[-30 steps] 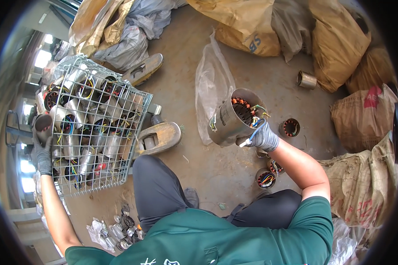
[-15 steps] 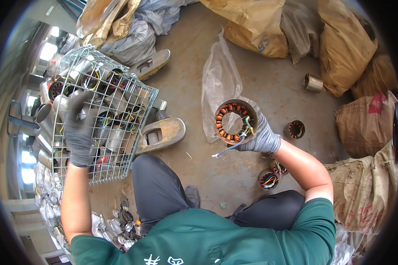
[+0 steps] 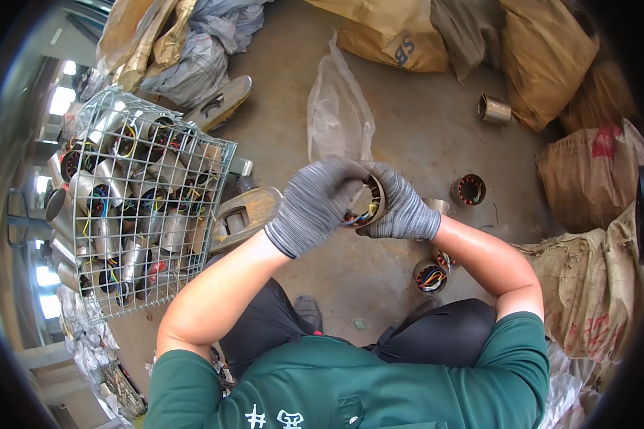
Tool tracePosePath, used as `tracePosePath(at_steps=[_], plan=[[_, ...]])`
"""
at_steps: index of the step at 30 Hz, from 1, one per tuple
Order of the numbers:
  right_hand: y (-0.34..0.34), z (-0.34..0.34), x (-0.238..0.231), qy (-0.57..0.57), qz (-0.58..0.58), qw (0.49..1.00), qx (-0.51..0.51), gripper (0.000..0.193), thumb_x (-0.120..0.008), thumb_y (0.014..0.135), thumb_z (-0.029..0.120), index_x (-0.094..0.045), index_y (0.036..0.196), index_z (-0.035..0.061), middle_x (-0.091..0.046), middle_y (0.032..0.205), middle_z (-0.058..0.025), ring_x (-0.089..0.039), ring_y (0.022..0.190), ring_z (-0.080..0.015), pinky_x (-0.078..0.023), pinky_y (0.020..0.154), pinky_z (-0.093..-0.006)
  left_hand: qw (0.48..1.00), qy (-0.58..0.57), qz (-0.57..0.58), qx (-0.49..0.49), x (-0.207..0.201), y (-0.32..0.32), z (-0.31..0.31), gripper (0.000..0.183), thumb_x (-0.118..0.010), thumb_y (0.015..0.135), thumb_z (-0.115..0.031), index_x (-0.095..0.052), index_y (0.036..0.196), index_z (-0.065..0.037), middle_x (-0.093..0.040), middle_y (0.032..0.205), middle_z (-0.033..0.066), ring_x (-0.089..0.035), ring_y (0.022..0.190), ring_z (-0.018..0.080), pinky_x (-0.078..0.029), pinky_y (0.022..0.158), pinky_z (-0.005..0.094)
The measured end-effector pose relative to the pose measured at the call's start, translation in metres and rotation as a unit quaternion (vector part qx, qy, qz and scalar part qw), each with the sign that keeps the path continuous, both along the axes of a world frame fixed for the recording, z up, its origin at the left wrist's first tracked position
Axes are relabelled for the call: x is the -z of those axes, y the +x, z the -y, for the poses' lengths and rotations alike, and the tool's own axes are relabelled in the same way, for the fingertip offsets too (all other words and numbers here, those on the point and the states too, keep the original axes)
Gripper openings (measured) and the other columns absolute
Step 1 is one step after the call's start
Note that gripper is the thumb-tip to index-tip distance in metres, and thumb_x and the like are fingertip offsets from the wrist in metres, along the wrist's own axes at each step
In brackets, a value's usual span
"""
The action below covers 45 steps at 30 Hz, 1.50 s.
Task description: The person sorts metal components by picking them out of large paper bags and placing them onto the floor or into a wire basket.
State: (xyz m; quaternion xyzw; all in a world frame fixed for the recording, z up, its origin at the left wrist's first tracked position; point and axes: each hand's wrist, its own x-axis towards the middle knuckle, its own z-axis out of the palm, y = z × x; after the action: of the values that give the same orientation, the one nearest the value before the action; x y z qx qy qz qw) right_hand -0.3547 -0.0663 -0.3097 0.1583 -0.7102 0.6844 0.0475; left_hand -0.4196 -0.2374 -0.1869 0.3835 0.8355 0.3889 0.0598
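In front of me my right hand (image 3: 402, 207), in a grey knit glove, is closed around a motor stator (image 3: 381, 196), a short metal ring with coil windings and wires inside. My left hand (image 3: 315, 202), gloved the same way, curls over the stator's open face from the left; its fingertips are partly hidden and a little blurred. Below and right of my hands, another stator (image 3: 431, 276) with coloured wires stands on the floor beside one more (image 3: 446, 259). Farther right lies a wider stator (image 3: 469, 189) with red-tipped windings.
A wire basket (image 3: 157, 214) full of stators stands at my left by a worn wooden block (image 3: 250, 212). Clear plastic sheeting (image 3: 340, 114) lies ahead. Brown sacks (image 3: 544, 64) line the far right, with a metal cylinder (image 3: 494, 109) near them. Woven sacks (image 3: 587, 279) are at my right.
My left hand has come from over the wire basket to the stator in my right hand. The stator has turned, its open face now toward my left hand. The whole view has shifted slightly.
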Motion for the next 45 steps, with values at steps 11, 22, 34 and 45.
tracePosePath(at_steps=[11,22,34,45], plan=[[-0.018,-0.058,0.037,0.098,0.264,0.959,0.017,0.11,-0.084,0.055,0.026,-0.031,0.147,-0.0031,-0.057,0.13,-0.0226,-0.057,0.12,-0.0297,-0.048,0.102,-0.036,0.932,0.116,0.295,-0.177,0.093,-0.021,-0.022,0.022,-0.064,0.092,-0.011,-0.063,0.112,-0.002,-0.066,0.087,0.0051,-0.059,0.068,0.0105,-0.048,0.062,0.0241],[-0.055,-0.276,0.188,0.066,0.195,0.873,0.443,0.106,-0.096,0.05,0.027,-0.036,0.136,0.007,-0.051,0.131,-0.0128,-0.052,0.115,-0.0253,-0.048,0.099,-0.0359,0.906,-0.369,0.151,0.141,0.174,0.033,0.02,0.039,-0.059,0.082,-0.005,-0.062,0.121,-0.008,-0.05,0.137,0.0198,-0.05,0.125,0.0389,-0.044,0.106,0.0411],[0.031,-0.313,0.213,0.273,0.259,0.806,0.457,0.097,-0.084,0.072,0.036,-0.033,0.146,0.0011,-0.058,0.128,-0.0167,-0.06,0.112,-0.0302,-0.05,0.097,-0.0366,0.96,-0.236,0.105,0.104,0.244,0.041,-0.146,0.045,-0.065,0.081,-0.015,-0.06,0.125,-0.008,-0.058,0.13,0.0184,-0.053,0.122,0.0359,-0.043,0.104,0.0426],[0.098,-0.241,0.143,0.255,0.451,0.832,0.199,0.041,-0.058,0.09,0.036,-0.063,0.116,0.004,-0.06,0.066,-0.0081,-0.056,0.052,-0.0178,-0.051,0.058,-0.0362,0.883,-0.357,-0.081,0.294,0.225,0.098,-0.139,0.042,-0.072,0.073,-0.015,-0.059,0.112,-0.006,-0.065,0.105,0.0181,-0.064,0.097,0.0318,-0.051,0.084,0.0441]])
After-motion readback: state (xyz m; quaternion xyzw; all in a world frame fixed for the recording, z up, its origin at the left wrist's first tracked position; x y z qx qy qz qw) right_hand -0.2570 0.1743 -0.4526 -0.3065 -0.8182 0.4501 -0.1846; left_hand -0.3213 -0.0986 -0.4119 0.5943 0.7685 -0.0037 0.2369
